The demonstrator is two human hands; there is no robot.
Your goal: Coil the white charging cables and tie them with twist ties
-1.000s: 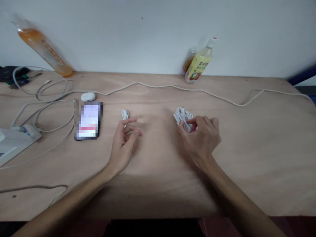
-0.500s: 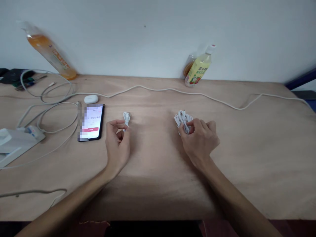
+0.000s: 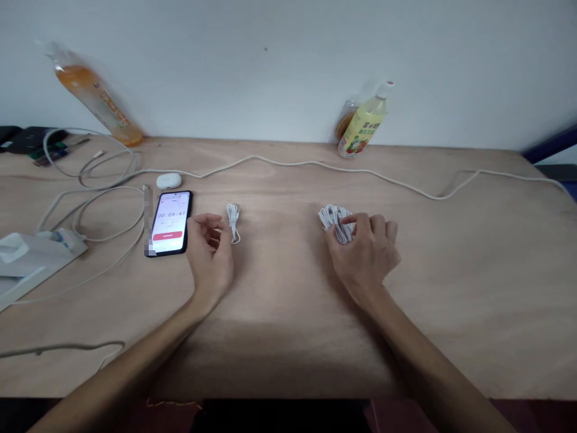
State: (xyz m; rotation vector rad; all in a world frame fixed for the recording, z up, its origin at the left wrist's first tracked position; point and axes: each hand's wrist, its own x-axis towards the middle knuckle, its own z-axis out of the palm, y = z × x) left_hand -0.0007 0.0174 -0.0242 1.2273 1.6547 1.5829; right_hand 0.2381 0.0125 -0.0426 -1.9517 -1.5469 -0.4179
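A small white cable (image 3: pixel 233 222), coiled and tied in a narrow bundle, lies on the wooden table. Just to its left is my left hand (image 3: pixel 210 252), fingers loosely curled and thumb apart, with nothing held. Farther right, several white cables bundled together (image 3: pixel 333 218) rest on the table. Around the near side of that pile, the thumb and index finger of my right hand (image 3: pixel 367 255) are closed loosely, with cable loops showing between them. The remaining right fingers are folded, and their tips are hidden.
A phone (image 3: pixel 170 224) showing a timer and a white earbud case (image 3: pixel 169 180) lie left of my left hand. A long white cord (image 3: pixel 288 163) crosses behind. An orange bottle (image 3: pixel 97 102) and a yellow bottle (image 3: pixel 364 127) stand by the wall. A power strip (image 3: pixel 40 258) sits far left.
My left hand has let go of the small cable and shifted slightly left. My right index finger has straightened a little over the cable pile; that hand has otherwise barely moved.
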